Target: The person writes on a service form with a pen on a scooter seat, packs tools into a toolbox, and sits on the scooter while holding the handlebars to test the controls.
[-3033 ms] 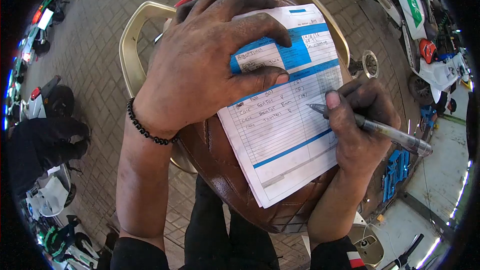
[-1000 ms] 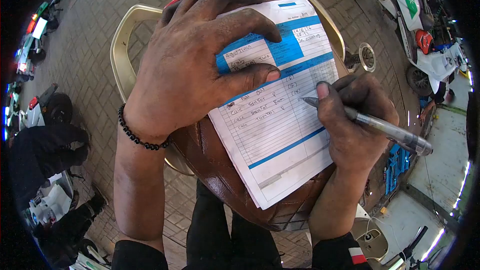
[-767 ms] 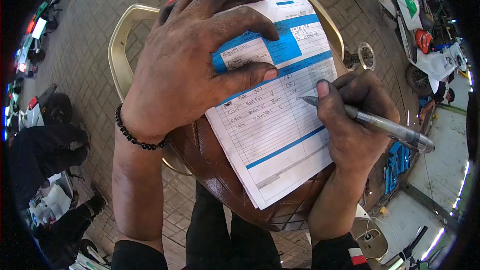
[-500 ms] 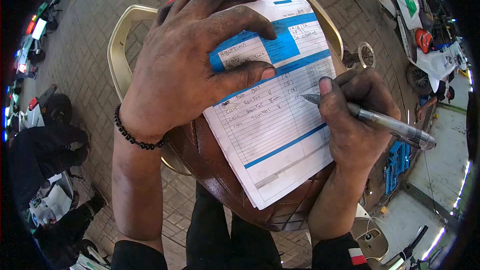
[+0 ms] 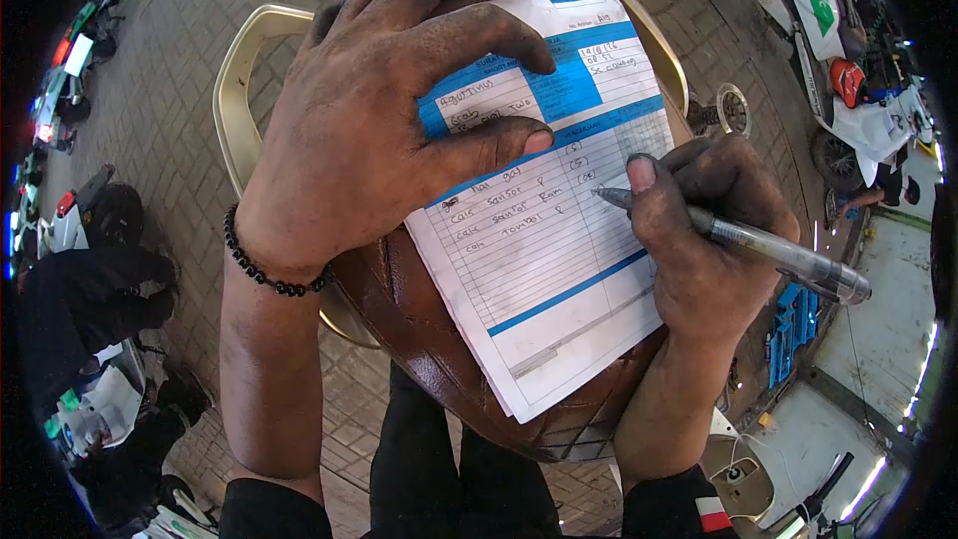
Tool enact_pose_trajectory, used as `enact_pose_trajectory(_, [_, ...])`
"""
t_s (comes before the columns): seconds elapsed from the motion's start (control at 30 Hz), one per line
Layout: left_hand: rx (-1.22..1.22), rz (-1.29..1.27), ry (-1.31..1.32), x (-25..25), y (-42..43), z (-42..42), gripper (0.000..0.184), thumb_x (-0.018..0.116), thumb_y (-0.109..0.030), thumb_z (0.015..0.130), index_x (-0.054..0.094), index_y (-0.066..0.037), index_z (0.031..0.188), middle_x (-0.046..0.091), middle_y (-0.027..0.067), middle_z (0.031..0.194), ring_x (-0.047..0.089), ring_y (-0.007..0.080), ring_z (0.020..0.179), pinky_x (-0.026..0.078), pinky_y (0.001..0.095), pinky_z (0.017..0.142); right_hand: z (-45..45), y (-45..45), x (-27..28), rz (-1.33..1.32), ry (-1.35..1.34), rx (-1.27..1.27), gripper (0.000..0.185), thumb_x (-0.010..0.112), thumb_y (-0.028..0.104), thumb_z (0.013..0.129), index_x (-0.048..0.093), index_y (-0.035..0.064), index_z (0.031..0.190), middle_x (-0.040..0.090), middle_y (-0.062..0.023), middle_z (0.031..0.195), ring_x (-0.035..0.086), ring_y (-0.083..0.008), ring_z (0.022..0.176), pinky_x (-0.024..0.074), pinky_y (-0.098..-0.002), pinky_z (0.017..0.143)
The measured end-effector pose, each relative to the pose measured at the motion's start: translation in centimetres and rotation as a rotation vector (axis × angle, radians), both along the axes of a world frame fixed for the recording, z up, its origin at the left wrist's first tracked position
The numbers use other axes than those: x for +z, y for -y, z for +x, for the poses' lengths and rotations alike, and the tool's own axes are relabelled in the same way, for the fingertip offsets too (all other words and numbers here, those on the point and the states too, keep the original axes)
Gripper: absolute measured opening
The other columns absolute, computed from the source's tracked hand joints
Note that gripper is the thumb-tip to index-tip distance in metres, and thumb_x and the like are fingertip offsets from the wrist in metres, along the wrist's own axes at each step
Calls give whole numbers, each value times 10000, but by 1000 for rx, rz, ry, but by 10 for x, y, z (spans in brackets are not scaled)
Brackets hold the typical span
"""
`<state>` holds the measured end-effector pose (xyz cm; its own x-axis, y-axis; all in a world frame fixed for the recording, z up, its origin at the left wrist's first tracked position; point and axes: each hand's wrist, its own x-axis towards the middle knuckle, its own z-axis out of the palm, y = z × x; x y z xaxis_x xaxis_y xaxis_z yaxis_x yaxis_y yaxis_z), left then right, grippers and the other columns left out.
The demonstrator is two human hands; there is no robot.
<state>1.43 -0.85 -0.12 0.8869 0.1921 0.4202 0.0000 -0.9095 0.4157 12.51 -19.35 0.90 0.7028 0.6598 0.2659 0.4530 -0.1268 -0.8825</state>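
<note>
grey pen [image 5: 798, 264] in right hand [image 5: 707, 277]

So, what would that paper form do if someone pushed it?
The paper form would probably bend easily, since its edges look thin. It is likely light, seeming only a few sheets. On the shiny brown seat it might slide, though the left hand covers one side.

The paper [image 5: 559, 284] is showing white with blue bands and thin ruled lines, the pen [image 5: 763, 247] is looking translucent grey, the seat [image 5: 431, 364] is gleaming brown with criss-cross stitching, and the bracelet [image 5: 282, 287] is shining black.
</note>
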Motion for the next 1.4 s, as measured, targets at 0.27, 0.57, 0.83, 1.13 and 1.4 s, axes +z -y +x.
enact_pose_trajectory(0.27, [-26, -60, -69, 1, -1, 0, 470, 827, -321, 657, 649, -190, 1071, 545, 84, 1263, 516, 286, 1173, 458, 423, 941, 6, 3, 1, 120, -119, -32, 263, 718, 45, 754, 462, 66, 701, 516, -30, 635, 434, -66, 526, 309, -199, 466])
enact_pose_trajectory(0.57, [-161, 243, 64, -14, -3, -9, 633, 853, -388, 588, 604, -203, 1140, 522, 79, 1298, 505, 291, 1185, 431, 452, 963, -23, 38, -4, 105, -24, 406, 411, 838, 206, 707, 451, 74, 750, 474, -10, 565, 493, -97, 460, 327, -224, 399])
enact_pose_trajectory(0.83, [-240, 299, 14, -16, -11, -7, 708, 853, -416, 554, 583, -202, 1173, 505, 94, 1313, 495, 303, 1192, 427, 459, 964, -31, 42, -6, 31, 154, 359, 389, 840, 255, 687, 494, 84, 736, 588, -115, 555, 475, -125, 458, 315, -260, 453])
enact_pose_trajectory(1.13, [-293, 280, 51, -22, 4, -6, 793, 854, -448, 517, 560, -202, 1211, 487, 111, 1330, 485, 316, 1200, 423, 466, 966, -31, 37, -6, -45, 240, 379, 381, 840, 236, 674, 494, 81, 712, 591, -110, 580, 523, -152, 472, 364, -250, 442])
enact_pose_trajectory(1.4, [-308, 272, 49, -22, 4, -4, 869, 854, -477, 483, 540, -201, 1245, 470, 126, 1345, 475, 329, 1207, 418, 473, 967, -33, 32, -3, -35, 252, 433, 300, 784, 143, 695, 492, 78, 692, 591, -111, 596, 537, -167, 480, 386, -270, 445])
